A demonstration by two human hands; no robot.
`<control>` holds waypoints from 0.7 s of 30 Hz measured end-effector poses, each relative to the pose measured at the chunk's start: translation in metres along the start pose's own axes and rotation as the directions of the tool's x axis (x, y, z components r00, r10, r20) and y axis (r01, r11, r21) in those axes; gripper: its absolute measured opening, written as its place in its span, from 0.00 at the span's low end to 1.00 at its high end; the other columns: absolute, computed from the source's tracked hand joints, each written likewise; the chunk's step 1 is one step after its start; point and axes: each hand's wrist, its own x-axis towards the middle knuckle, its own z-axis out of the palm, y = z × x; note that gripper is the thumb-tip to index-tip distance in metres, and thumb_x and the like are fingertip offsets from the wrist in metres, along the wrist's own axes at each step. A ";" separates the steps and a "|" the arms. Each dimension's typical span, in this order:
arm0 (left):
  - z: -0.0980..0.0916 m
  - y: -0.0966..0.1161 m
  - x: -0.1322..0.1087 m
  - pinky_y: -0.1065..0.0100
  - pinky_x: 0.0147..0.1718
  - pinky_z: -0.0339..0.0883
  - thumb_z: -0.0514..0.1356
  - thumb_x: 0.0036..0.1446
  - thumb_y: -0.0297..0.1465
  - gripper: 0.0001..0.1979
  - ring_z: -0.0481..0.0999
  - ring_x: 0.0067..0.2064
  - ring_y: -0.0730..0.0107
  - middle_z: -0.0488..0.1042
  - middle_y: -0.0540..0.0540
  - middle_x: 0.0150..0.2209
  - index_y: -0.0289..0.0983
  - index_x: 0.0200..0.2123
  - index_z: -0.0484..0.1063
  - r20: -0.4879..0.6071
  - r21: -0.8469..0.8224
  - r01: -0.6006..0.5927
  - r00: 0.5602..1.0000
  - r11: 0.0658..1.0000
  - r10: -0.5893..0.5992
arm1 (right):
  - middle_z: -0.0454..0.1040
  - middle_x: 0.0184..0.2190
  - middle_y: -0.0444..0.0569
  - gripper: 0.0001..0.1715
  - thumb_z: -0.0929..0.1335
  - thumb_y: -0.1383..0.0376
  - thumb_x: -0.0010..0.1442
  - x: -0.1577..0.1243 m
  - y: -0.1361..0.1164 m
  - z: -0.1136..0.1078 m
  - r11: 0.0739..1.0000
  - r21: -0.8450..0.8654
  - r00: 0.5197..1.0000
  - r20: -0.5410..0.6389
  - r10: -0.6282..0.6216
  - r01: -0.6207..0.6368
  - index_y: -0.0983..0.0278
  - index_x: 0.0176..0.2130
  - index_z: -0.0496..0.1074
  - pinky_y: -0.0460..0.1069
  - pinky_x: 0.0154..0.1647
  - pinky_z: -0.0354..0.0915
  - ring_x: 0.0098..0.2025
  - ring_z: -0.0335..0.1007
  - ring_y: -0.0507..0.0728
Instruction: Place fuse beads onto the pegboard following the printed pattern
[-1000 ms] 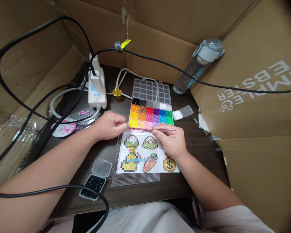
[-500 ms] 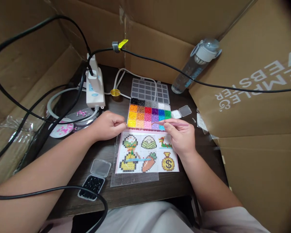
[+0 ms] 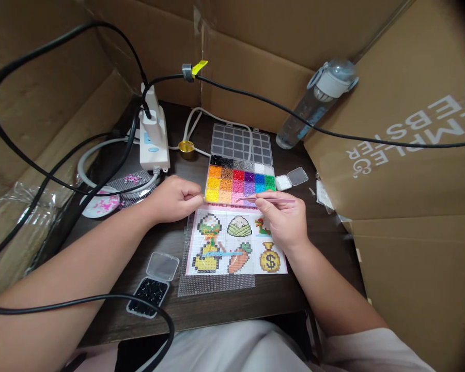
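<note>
Far left: white dish (image 3: 88,206) holding pink beads. Next, open box of black beads (image 3: 161,266) on worktop (image 3: 287,297). Left hand (image 3: 178,199) beside bead organizer's (image 3: 270,169) near corner, grip clenched, fingers curled in. Pattern sheet (image 3: 256,253) just before organizer, overlapping clear pegboard (image 3: 217,287); heading blurred, partly covered, "Bead" legible; "$" on printed money bag (image 3: 270,259). Right hand (image 3: 289,222): grip pinching pink tweezers (image 3: 250,199), tip at organizer's pink compartment. Farther right: bottle (image 3: 310,113), blue lettering too small; carton panel (image 3: 411,196), upside-down "EMPLE &", "EBSTER".
</note>
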 end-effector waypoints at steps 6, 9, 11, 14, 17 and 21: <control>0.001 0.000 0.000 0.72 0.19 0.44 0.53 0.51 0.31 0.18 0.49 0.19 0.81 0.47 0.55 0.14 0.36 0.13 0.50 -0.008 0.012 -0.009 1.000 1.000 0.009 | 0.82 0.31 0.45 0.02 0.74 0.63 0.52 0.000 0.000 0.000 1.000 -0.008 1.000 -0.005 -0.017 0.017 0.58 0.31 0.80 0.54 0.39 0.76 0.35 0.79 0.57; 0.001 -0.001 0.000 0.72 0.19 0.44 0.53 0.51 0.31 0.18 0.49 0.19 0.81 0.47 0.55 0.15 0.36 0.13 0.50 0.003 0.021 -0.019 1.000 1.000 0.019 | 0.81 0.30 0.45 0.02 0.74 0.64 0.52 -0.002 0.001 0.004 0.999 -0.004 0.999 0.022 -0.034 0.034 0.58 0.31 0.80 0.53 0.38 0.74 0.34 0.78 0.56; 0.002 -0.001 -0.001 0.72 0.19 0.44 0.53 0.51 0.31 0.18 0.49 0.19 0.81 0.47 0.55 0.15 0.36 0.13 0.51 0.008 0.014 -0.016 1.000 1.000 0.016 | 0.81 0.29 0.46 0.02 0.74 0.65 0.53 -0.005 0.002 0.008 0.999 -0.008 0.993 0.110 -0.045 0.046 0.58 0.31 0.81 0.52 0.36 0.73 0.33 0.77 0.55; 0.002 -0.002 -0.001 0.72 0.19 0.44 0.53 0.50 0.30 0.17 0.49 0.19 0.81 0.47 0.55 0.15 0.36 0.13 0.51 0.003 0.005 -0.008 1.000 1.000 0.008 | 0.80 0.30 0.47 0.04 0.73 0.65 0.53 -0.009 0.004 0.017 0.998 -0.010 0.960 0.274 -0.051 0.056 0.58 0.32 0.81 0.52 0.35 0.72 0.33 0.75 0.55; 0.002 -0.002 -0.001 0.73 0.19 0.44 0.53 0.50 0.29 0.17 0.49 0.19 0.81 0.47 0.55 0.15 0.36 0.13 0.50 -0.002 0.009 -0.008 1.000 1.000 0.008 | 0.80 0.31 0.48 0.05 0.73 0.64 0.54 -0.011 0.010 0.024 0.998 -0.019 0.928 0.370 -0.048 0.059 0.58 0.34 0.81 0.51 0.36 0.72 0.34 0.75 0.54; 0.002 -0.001 -0.001 0.73 0.19 0.44 0.53 0.50 0.29 0.17 0.49 0.19 0.81 0.46 0.55 0.15 0.36 0.13 0.50 -0.003 0.012 -0.013 1.000 1.000 0.013 | 0.79 0.31 0.47 0.05 0.73 0.64 0.55 -0.011 0.018 0.027 0.996 -0.056 0.911 0.411 -0.038 0.067 0.57 0.34 0.81 0.51 0.37 0.72 0.34 0.75 0.54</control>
